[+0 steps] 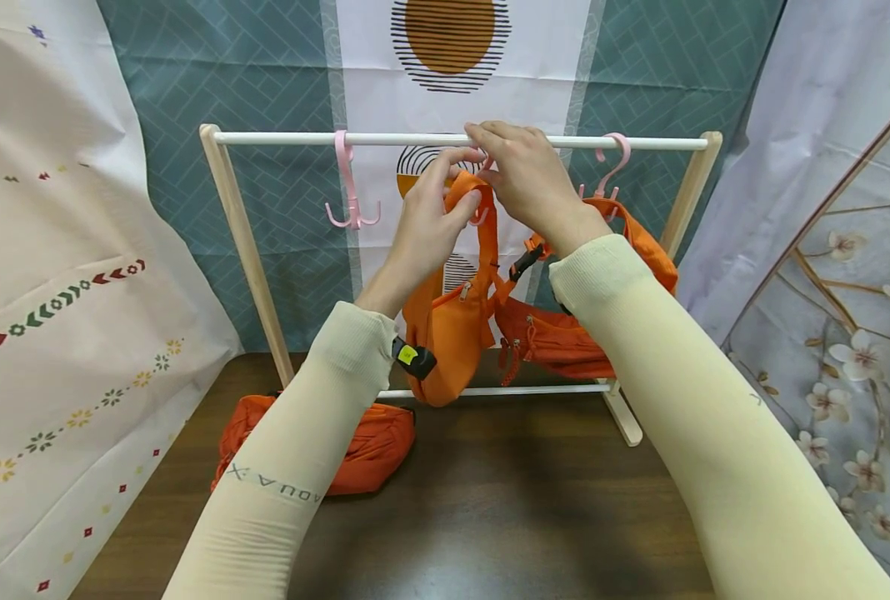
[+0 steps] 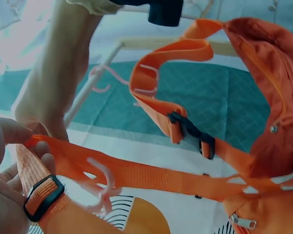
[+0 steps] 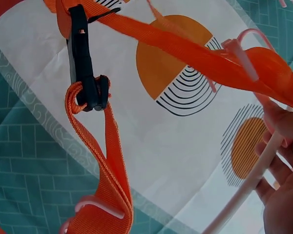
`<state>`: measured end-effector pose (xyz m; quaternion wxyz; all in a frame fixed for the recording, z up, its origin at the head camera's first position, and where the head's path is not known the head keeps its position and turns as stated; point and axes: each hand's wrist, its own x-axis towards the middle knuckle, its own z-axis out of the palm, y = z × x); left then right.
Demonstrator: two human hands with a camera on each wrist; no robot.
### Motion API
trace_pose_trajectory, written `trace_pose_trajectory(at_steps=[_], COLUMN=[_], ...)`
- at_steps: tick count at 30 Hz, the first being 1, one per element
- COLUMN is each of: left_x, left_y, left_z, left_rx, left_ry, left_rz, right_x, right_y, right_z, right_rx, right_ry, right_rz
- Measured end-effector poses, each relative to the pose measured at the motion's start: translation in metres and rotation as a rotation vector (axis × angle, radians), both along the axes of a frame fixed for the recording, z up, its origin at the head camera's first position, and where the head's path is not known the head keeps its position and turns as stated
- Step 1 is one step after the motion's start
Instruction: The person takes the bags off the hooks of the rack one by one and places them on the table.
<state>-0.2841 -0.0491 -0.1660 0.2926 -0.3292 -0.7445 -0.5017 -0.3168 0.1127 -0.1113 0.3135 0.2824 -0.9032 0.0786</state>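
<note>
Orange bag hangs below middle hook, left hand pinching its strap; right hand over rail, can't tell if fingers grip. Looks like hooking-on; next calls for seating strap before release

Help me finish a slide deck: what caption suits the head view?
Left hand holds an orange bag by its strap near a pink hook, right hand at the white rail.

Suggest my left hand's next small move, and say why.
Perhaps ease the orange strap down onto the middle pink hook: your left hand holds it up beside that hook's prongs, and your right hand is at the rail above.
</note>
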Motion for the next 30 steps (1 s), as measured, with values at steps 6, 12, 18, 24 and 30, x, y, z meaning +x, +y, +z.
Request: trace_pose_trajectory(at_steps=[6,12,18,24,30], left_x=[0.008,0.015,0.024,0.031,0.037], left_y=[-0.001,-0.007,-0.011,-0.019,-0.029], left_z=[0.004,0.005,0.009,0.009,0.004], left_rx=[0.058,0.142,0.168,0.192,0.175], left_ry=[-0.043,-0.059,-0.031,-0.043,-0.066], left_rz=[-0.111,-0.219,-0.298,-0.29,-0.268], right_x=[0.0,0.001,0.001,0.002,0.002], right_y=[0.0,0.0,-0.001,-0.003,-0.004], right_z=[0.004,0.005,0.007,0.006,0.004], right_rx=[0.0,0.01,0.002,-0.004,-0.011], right_ry=[-0.03,-0.029,-0.044,-0.056,-0.047], right_rz=[-0.022,-0.009,-0.025,-0.033,-0.03])
